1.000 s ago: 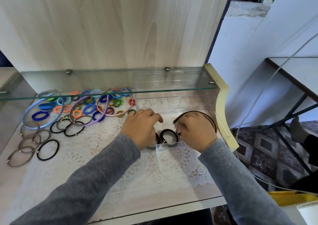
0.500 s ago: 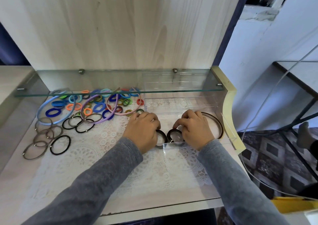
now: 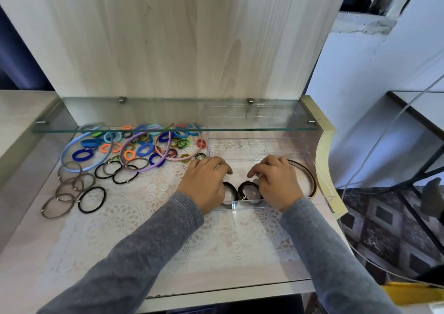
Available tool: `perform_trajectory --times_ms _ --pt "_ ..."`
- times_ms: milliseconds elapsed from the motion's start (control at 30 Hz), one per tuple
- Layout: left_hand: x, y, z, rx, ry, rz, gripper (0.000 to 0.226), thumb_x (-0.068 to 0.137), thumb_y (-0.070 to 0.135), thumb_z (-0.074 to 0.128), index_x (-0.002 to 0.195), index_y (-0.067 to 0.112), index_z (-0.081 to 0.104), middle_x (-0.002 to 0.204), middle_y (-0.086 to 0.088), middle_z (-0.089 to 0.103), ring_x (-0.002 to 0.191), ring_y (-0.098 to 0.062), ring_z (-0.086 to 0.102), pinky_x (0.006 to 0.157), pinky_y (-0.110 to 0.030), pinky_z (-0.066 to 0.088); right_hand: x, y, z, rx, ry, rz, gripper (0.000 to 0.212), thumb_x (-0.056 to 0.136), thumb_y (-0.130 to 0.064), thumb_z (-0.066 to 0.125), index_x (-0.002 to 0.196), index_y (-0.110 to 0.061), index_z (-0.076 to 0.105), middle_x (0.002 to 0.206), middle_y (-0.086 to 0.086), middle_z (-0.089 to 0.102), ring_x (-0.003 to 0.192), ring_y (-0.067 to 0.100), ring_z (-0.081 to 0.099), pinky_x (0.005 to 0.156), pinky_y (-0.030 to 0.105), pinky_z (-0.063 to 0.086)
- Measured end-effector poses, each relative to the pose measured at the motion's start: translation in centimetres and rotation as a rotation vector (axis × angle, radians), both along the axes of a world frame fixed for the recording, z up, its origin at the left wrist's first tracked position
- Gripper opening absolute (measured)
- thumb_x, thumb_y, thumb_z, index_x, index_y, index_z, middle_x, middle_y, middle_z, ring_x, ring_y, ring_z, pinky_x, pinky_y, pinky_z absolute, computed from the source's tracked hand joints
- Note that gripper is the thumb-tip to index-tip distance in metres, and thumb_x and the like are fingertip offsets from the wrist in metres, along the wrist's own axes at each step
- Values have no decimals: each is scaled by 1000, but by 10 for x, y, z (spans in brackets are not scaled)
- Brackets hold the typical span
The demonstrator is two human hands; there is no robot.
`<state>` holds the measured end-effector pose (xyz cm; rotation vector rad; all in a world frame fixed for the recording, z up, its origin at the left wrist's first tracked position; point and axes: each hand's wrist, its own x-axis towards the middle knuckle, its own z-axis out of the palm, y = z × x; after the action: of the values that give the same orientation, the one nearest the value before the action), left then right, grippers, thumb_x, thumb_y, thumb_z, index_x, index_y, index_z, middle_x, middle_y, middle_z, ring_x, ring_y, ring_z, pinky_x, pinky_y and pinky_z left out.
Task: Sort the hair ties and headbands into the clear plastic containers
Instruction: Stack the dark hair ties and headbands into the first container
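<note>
A clear plastic container (image 3: pixel 322 189) stands on the lace mat at the right. Both my hands reach into it. My left hand (image 3: pixel 204 181) curls over a dark hair tie (image 3: pixel 231 191) near the front wall. My right hand (image 3: pixel 276 181) curls its fingers onto a second dark hair tie (image 3: pixel 245 190) beside the first. A brown headband (image 3: pixel 311 180) lies inside along the right wall, apart from my right hand. Loose coloured hair ties (image 3: pixel 144 149), a blue headband (image 3: pixel 66 150), a lilac headband (image 3: pixel 144 168) and a pink headband (image 3: pixel 177 159) lie at the left.
A glass shelf (image 3: pixel 168 128) hangs low over the back of the desk. A second clear container (image 3: pixel 254 145) sits under it behind the first. Grey and black thin ties (image 3: pixel 92 199) lie at the left front. The desk's curved edge (image 3: pixel 324 160) borders the right side.
My right hand has moved down from the brown headband to the front of the container, and the headband now lies along the right wall. My left hand stays on its tie.
</note>
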<state>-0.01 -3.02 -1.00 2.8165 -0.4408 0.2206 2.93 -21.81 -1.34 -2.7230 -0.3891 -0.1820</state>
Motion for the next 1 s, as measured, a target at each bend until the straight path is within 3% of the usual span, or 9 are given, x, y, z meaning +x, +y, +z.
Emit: perform_trajectory --times_ms 200,533,700,900,1000 --pt "-14 12 -12 -193 -149 148 45 80 26 31 115 26 60 126 6 56 120 -16 49 100 -37 34 -2 22 6 144 -61 18 40 74 -1 41 95 -19 70 97 0 56 94 22 43 87 41 40" --pt "-48 74 -23 -111 -210 506 40 78 25 41 112 25 63 120 3 61 109 -19 57 90 -39 39 -26 117 7 473 -235 223 32 77 -17 38 93 -14 65 93 -3 57 87 16 54 76 34 48" --pt "-59 105 -23 -6 -134 646 40 75 25 48 111 19 63 117 -3 63 107 -24 58 91 -44 41 -30 148 -12 388 -208 276 30 79 -17 42 95 -13 66 93 -1 58 85 17 54 71 40 49" --pt "-76 129 -27 7 -72 740 46 74 28 46 115 17 62 122 -5 61 107 -29 59 93 -45 43 -38 166 -13 -14 -310 245 39 79 -28 34 95 -19 68 93 -2 61 90 22 55 74 37 46" --pt "-83 137 -30 10 -120 750 46 75 27 46 116 16 63 122 -5 62 107 -29 59 94 -43 43 -40 174 -16 -78 -329 239 38 77 -27 35 91 -18 69 89 0 62 86 24 56 72 37 46"
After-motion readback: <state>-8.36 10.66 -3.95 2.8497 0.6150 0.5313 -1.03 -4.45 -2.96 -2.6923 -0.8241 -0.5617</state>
